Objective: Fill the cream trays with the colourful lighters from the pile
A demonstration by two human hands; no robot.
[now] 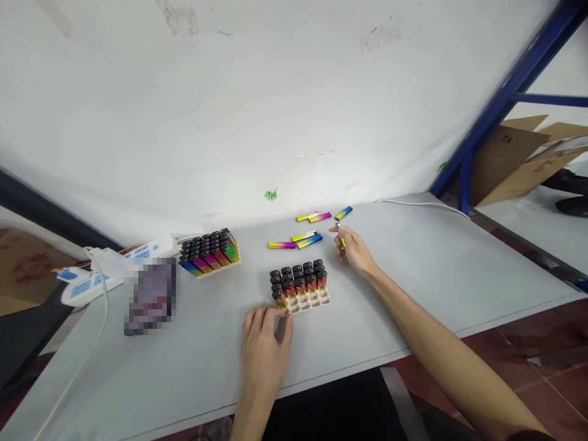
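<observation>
A cream tray with round-cornered slots stands in front of me. Black-capped lighters with red and gold bodies stand upright in its rear and left slots, while several front slots show bare. At the tray's front-left corner, my left hand pinches the edge between thumb and forefinger. My right hand is closed around a yellow lighter with a metal top, to the right of the tray and above the table. Several colourful lighters lie flat beyond the tray; their ends are too small to make out.
Another tray, packed with black-capped multicoloured lighters, stands back left. Beside it are a blurred purple item and a white power strip with cables. A wall borders the table. A blue frame and cardboard box stand right.
</observation>
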